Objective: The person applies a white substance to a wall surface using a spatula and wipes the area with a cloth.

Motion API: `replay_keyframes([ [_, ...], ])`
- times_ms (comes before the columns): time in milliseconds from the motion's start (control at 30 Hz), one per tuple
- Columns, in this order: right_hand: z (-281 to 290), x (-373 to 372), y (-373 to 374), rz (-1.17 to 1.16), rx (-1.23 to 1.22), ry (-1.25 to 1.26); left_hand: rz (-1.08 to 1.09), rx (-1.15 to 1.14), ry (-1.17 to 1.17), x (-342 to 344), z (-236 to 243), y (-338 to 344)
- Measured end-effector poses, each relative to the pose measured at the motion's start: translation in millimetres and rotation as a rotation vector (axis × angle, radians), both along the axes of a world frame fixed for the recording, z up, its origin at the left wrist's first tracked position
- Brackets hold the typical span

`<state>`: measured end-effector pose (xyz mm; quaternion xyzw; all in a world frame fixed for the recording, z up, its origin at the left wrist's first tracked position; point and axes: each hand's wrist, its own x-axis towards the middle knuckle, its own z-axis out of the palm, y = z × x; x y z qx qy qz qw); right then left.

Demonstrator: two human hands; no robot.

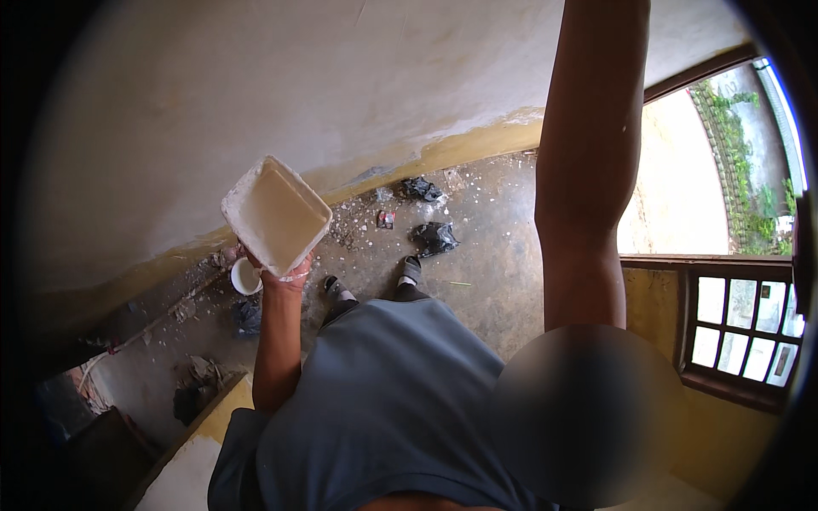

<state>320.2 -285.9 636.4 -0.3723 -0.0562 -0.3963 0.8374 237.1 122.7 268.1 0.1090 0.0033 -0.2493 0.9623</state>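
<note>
A squarish, open-topped tub (245, 223), pale cream inside and smeared white along its rim, rests in the left hand (287, 276).

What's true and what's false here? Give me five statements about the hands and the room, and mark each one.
1. The left hand holds a square, whitish, open-topped container. True.
2. The right hand is inside that container. False: the bare right arm extends past the picture's top edge, its hand out of view.
3. A crumpled black plastic bag lies on the grey floor. True.
4. The person is barefoot. False: grey footwear is worn.
5. A dark-framed window with several panes is at the picture's right. True.
</note>
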Motion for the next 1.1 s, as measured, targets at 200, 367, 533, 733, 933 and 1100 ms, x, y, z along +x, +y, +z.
replay_keyframes([
  [200,-196,-45,54,0.166,-0.176,0.115,0.022,-0.057,0.013,-1,-9,-2],
  [367,-364,-36,82,0.129,0.374,0.685,0.023,-0.074,0.017,-2,-15,-2],
  [533,-306,21,75,0.12,0.393,0.65,0.071,-0.061,-0.006,4,-22,4],
  [733,-98,33,38,0.222,0.111,0.099,0.093,0.048,-0.058,5,9,-1],
  [933,-67,-14,32,0.194,-0.359,-0.154,0.062,0.054,0.036,3,20,-13],
  [1100,-260,-40,107,0.291,0.169,0.278,0.058,-0.076,0.014,0,4,-6],
])
